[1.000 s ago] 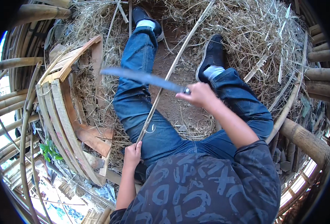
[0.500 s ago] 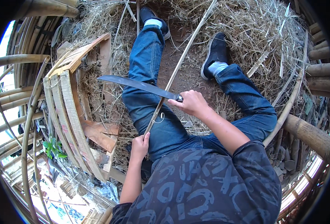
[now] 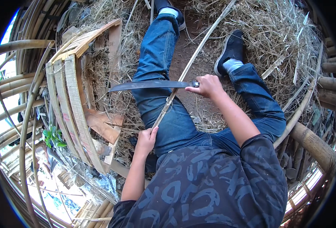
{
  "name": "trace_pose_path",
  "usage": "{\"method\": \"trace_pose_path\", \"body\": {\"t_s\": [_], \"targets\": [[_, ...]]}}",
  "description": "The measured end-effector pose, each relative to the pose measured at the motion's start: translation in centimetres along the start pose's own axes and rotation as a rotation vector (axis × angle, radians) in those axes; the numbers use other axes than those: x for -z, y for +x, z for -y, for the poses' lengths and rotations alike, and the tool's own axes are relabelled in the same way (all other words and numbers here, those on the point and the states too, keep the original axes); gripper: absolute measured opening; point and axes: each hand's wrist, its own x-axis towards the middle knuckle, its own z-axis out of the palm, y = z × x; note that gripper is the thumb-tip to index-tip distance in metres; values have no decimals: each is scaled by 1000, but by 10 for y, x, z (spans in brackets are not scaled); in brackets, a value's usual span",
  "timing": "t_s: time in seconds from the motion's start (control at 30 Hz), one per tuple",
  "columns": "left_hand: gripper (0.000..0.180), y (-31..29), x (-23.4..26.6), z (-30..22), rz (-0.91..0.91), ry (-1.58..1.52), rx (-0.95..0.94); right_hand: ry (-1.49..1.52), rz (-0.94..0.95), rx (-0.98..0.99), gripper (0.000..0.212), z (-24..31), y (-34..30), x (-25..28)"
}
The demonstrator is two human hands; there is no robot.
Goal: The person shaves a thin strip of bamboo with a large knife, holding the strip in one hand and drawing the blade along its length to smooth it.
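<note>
My left hand (image 3: 146, 140) is closed round the near end of a long, thin bamboo strip (image 3: 192, 59), which runs away from me over my left thigh toward the far straw. My right hand (image 3: 208, 85) grips the dark handle of a machete (image 3: 149, 85). Its long blade points left, lying across the strip and above my left knee. A thin pale shaving curls off the strip just on my side of the blade. Whether the edge is cutting into the strip I cannot tell.
A slatted wooden crate (image 3: 78, 110) lies tilted at my left. Straw and bamboo shavings (image 3: 266, 38) cover the ground round my feet. A thick bamboo pole (image 3: 314, 146) lies at the right, and stacked bamboo (image 3: 14, 85) stands at the far left.
My right hand and the machete have moved away from my left hand along the strip, and the blade has turned more level. The whole view has shifted slightly. My left hand keeps its hold.
</note>
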Motion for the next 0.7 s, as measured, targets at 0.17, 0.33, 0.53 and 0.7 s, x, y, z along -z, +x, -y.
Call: {"method": "trace_pose_path", "body": {"t_s": [0.17, 0.33, 0.53, 0.7], "targets": [[46, -1, 0, 1, 9, -14, 5, -122, -107, -20, 84, -19, -7, -3], [46, -1, 1, -1, 1, -17, 21, -160, -183, -62, 85, -55, -25, -7], [46, 1, -1, 1, -9, -11, 19, -105, -158, -98, 82, -43, -36, -3], [44, -1, -6, 1, -49, 44, 10, 66, -112, -60, 77, 8, -34, 3]]}}
